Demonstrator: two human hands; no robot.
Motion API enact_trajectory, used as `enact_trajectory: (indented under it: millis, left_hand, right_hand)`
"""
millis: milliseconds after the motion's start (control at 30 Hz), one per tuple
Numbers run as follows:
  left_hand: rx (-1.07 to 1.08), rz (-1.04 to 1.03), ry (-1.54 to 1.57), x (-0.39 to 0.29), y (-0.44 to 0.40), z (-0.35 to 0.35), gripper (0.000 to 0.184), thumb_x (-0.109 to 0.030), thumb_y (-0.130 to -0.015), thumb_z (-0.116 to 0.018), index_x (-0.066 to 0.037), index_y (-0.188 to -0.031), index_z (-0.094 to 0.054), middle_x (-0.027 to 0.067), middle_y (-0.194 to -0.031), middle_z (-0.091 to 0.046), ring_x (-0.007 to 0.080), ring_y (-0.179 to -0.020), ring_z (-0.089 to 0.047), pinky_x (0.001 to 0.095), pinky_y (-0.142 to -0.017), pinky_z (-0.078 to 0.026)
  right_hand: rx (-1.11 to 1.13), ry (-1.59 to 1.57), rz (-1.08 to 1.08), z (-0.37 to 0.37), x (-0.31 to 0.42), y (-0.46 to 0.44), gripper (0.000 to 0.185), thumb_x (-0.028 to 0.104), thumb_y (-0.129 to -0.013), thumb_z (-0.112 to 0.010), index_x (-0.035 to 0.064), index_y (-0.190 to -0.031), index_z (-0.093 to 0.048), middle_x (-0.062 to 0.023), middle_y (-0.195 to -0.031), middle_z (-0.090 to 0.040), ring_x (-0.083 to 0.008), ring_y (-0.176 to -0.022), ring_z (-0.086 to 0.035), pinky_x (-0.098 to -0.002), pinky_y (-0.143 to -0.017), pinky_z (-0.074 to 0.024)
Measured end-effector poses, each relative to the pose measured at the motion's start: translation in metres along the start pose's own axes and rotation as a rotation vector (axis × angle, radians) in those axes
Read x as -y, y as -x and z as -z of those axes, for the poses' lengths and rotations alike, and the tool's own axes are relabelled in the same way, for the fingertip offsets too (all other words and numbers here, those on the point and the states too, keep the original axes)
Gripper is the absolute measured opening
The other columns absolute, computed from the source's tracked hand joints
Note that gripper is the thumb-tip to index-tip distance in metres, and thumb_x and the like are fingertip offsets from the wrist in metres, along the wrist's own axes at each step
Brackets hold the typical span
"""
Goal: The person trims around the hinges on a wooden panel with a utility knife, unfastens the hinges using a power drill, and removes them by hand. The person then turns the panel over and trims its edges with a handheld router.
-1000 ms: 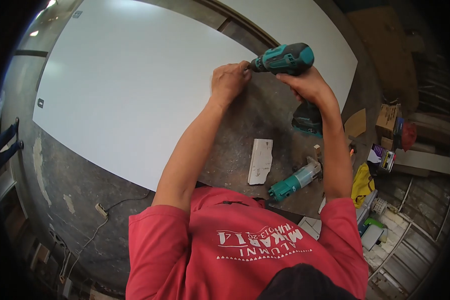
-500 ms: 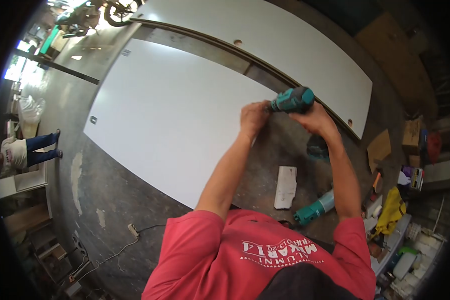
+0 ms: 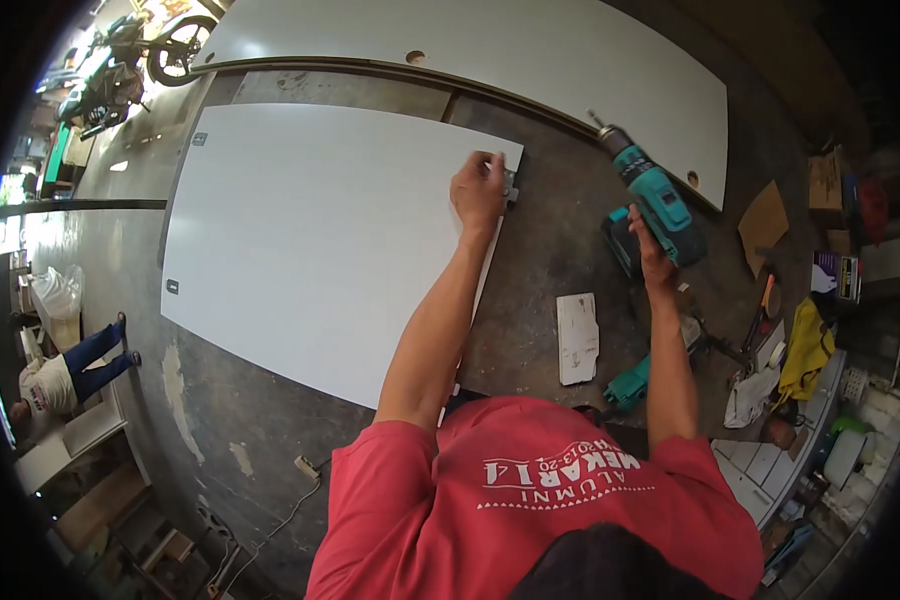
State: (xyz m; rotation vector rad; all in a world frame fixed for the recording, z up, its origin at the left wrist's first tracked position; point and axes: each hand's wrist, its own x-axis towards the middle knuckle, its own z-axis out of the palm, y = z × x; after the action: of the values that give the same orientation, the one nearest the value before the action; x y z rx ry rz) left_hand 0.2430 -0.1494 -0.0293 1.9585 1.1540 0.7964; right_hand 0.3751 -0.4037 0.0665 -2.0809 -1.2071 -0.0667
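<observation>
In my right hand (image 3: 654, 262) is a teal and black cordless drill (image 3: 660, 200), its bit pointing up and left, off to the right of the near white panel (image 3: 330, 240). My left hand (image 3: 480, 192) is over the panel's right end, fingers curled in a pinch; whatever sits between the fingertips is too small to make out. Right beside that hand, a metal hinge (image 3: 511, 187) sits at the panel edge. Two more small metal fittings, an upper one (image 3: 200, 139) and a lower one (image 3: 172, 287), are at the panel's left end.
Beyond lies a second white panel (image 3: 530, 50) with round holes. On the floor are a whitish block (image 3: 576, 338), a teal power tool (image 3: 630, 384), a hammer (image 3: 767, 298) and a cardboard piece (image 3: 763, 228). Another person (image 3: 60, 385) is at left, and a motorcycle (image 3: 110, 85) at upper left.
The drill has come away from the panel's edge, moving right and swinging its bit upward. My left hand has left the drill's tip and is now over the panel beside the exposed hinge.
</observation>
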Motion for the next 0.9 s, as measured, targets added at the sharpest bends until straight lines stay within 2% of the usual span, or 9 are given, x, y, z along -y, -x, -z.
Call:
enact_trajectory:
  millis: [133,200,300,400,467,600,733,800,900]
  left_hand:
    - [0.155,0.528,1.176,0.010,-0.001,0.052,0.013,-0.022,-0.100,-0.057,-0.012,-0.092,-0.058,-0.0052,-0.068,-0.045,0.0051,-0.055,-0.039,0.0225,-0.047,-0.030]
    - [0.173,0.560,1.286,0.019,0.019,0.084,0.015,-0.026,-0.098,-0.057,-0.012,-0.094,-0.058,0.0005,-0.075,-0.051,0.0109,-0.063,-0.045,0.0232,-0.055,-0.036]
    - [0.195,0.608,1.280,0.033,0.060,0.137,0.020,-0.029,-0.100,-0.055,-0.011,-0.093,-0.057,0.0035,-0.082,-0.054,0.0128,-0.067,-0.047,0.0256,-0.061,-0.039]
    - [0.002,0.682,1.186,0.036,0.110,0.184,0.026,-0.031,-0.104,-0.054,-0.012,-0.086,-0.054,-0.0016,-0.076,-0.049,0.0090,-0.064,-0.044,0.0240,-0.055,-0.035]
    - [-0.045,0.722,1.073,0.048,0.145,0.216,0.029,-0.029,-0.104,-0.056,-0.014,-0.080,-0.049,-0.0038,-0.072,-0.044,0.0063,-0.059,-0.039,0.0234,-0.051,-0.030]
    - [-0.201,0.840,1.045,0.050,0.220,0.266,0.030,-0.030,-0.102,-0.057,-0.013,-0.078,-0.051,-0.0046,-0.063,-0.041,0.0066,-0.050,-0.035,0.0243,-0.045,-0.026]
    - [-0.238,0.816,1.029,0.042,0.262,0.278,0.030,-0.030,-0.101,-0.058,-0.013,-0.078,-0.052,-0.0050,-0.062,-0.040,0.0061,-0.049,-0.035,0.0244,-0.044,-0.025]
    - [-0.254,0.804,1.031,0.030,0.284,0.287,0.029,-0.030,-0.101,-0.059,-0.013,-0.078,-0.053,-0.0052,-0.061,-0.040,0.0058,-0.049,-0.034,0.0242,-0.044,-0.025]
    - [-0.339,0.723,0.845,0.013,0.323,0.310,0.029,-0.030,-0.101,-0.060,-0.012,-0.079,-0.055,-0.0059,-0.061,-0.042,0.0041,-0.048,-0.033,0.0232,-0.043,-0.023]
  right_hand:
    - [-0.236,-0.195,-0.106,-0.028,-0.011,0.009,0.026,-0.003,-0.093,-0.068,0.0062,-0.116,-0.075,-0.0022,-0.107,-0.076,-0.0146,-0.097,-0.072,-0.0264,-0.079,-0.0549]
    - [-0.408,-0.496,-0.269,-0.042,-0.014,0.011,0.015,0.007,-0.100,-0.065,0.0019,-0.110,-0.075,-0.0050,-0.094,-0.072,-0.0140,-0.086,-0.070,-0.0284,-0.078,-0.0541]
    - [-0.300,-0.148,-0.239,-0.044,-0.042,0.027,0.017,0.011,-0.101,-0.065,-0.0004,-0.111,-0.073,-0.0057,-0.099,-0.072,-0.0148,-0.096,-0.069,-0.0301,-0.085,-0.0529]
    - [-0.296,-0.293,-0.455,-0.036,-0.005,0.027,0.031,0.019,-0.098,-0.071,-0.0021,-0.120,-0.066,-0.0064,-0.112,-0.070,-0.0165,-0.106,-0.066,-0.0338,-0.094,-0.0506]
    - [-0.787,-0.140,-0.264,-0.043,0.010,0.050,0.038,0.016,-0.096,-0.072,0.0014,-0.128,-0.057,-0.0086,-0.116,-0.066,-0.0223,-0.099,-0.066,-0.0354,-0.093,-0.0512]
    - [-0.141,-0.433,-0.316,-0.061,0.081,0.075,0.029,0.027,-0.093,-0.076,0.0031,-0.102,-0.064,-0.0107,-0.086,-0.068,-0.0291,-0.084,-0.068,-0.0371,-0.079,-0.0518]
    - [0.081,-0.409,-0.657,-0.168,0.041,-0.001,0.051,0.050,-0.099,-0.059,0.0000,-0.101,-0.066,-0.0210,-0.097,-0.073,-0.0331,-0.095,-0.073,-0.0425,-0.079,-0.0549]
    - [0.166,-0.164,-0.611,-0.201,0.022,-0.035,0.056,0.055,-0.097,-0.060,-0.0004,-0.094,-0.066,-0.0101,-0.064,-0.067,-0.0218,-0.052,-0.068,-0.0346,-0.053,-0.0529]
    - [0.515,-0.234,-0.561,-0.194,0.030,-0.072,0.046,0.046,-0.094,-0.064,0.0013,-0.083,-0.065,-0.0103,-0.063,-0.067,-0.0221,-0.050,-0.067,-0.0363,-0.045,-0.0492]
